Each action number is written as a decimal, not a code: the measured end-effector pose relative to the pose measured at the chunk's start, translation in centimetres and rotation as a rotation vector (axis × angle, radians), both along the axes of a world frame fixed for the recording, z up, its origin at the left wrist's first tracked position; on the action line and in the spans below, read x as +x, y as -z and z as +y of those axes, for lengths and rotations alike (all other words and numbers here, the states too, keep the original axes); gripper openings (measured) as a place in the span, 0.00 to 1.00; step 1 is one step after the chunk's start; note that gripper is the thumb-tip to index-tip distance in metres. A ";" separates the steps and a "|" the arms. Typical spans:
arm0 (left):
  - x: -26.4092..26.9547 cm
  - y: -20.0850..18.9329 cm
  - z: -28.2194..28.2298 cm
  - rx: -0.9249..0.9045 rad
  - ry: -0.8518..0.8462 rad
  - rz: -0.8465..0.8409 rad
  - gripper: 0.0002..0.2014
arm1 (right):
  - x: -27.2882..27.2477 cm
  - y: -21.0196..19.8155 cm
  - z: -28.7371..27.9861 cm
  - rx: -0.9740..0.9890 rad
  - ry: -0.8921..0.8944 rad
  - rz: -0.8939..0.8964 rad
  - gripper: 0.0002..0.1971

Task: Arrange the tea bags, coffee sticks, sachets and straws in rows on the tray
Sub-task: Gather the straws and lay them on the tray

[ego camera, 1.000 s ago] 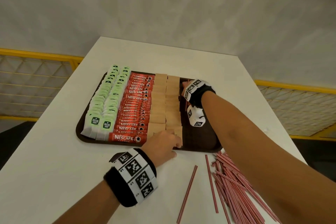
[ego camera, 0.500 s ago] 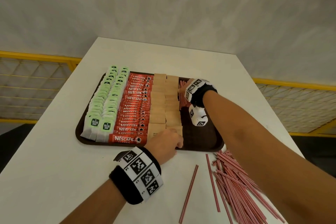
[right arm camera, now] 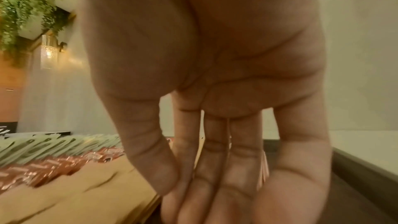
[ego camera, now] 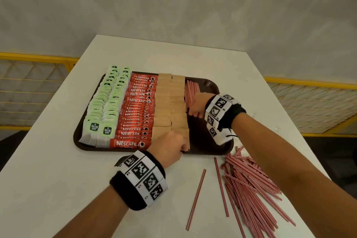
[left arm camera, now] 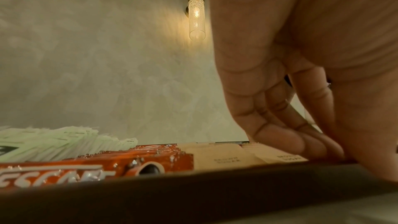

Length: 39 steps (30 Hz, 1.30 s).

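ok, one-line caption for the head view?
Both hands squaring brown sachets and straws on the tray.

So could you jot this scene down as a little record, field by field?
tray: brown tray on white table
rows, left to right: green tea bags, red coffee sticks, tan sachets, a few straws
left hand: fingers on nearest sachets
right hand: at the tray's straws, fingers extended
unplaced: straw pile on table
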<state>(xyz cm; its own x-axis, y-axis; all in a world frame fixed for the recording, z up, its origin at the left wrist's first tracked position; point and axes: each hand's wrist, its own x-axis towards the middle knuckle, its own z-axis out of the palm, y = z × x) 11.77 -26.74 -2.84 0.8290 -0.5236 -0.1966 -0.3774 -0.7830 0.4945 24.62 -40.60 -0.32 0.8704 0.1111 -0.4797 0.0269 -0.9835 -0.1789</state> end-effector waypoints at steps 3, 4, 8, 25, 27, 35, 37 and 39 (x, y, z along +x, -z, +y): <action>0.1 0.0 0.0 -0.005 -0.003 0.009 0.12 | 0.4 0.3 0.6 -0.015 0.022 0.027 0.15; 0.1 0.1 0.0 -0.002 -0.004 0.010 0.12 | 0.7 0.5 0.6 -0.012 0.028 0.005 0.15; 0.1 0.2 0.0 -0.004 -0.017 0.009 0.12 | 1.1 1.1 0.4 0.043 0.080 -0.054 0.14; -0.7 -0.4 -0.2 0.022 -0.026 -0.003 0.12 | 0.2 -1.0 -1.0 0.258 0.286 -0.200 0.13; -1.3 -0.7 -0.2 0.004 -0.051 -0.018 0.13 | -2.8 -3.0 -2.2 0.380 0.264 -0.191 0.17; -4.7 -1.9 -0.8 -0.038 -0.069 0.145 0.19 | -20.3 -4.7 -7.9 0.238 0.176 -0.036 0.29; -5.7 -1.9 -1.1 -0.033 -0.085 0.235 0.21 | -22.8 -3.1 -8.6 0.111 0.221 0.027 0.37; -6.6 -1.6 -1.4 0.011 -0.100 0.315 0.22 | -24.4 -1.6 -8.8 0.029 0.301 0.046 0.44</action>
<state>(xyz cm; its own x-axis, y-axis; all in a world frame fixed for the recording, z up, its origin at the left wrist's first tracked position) 5.14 -28.18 -1.27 0.7737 -0.4397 -0.4561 -0.1288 -0.8141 0.5662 0.20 -49.35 1.30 0.8434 -0.1346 -0.5201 -0.2740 -0.9405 -0.2009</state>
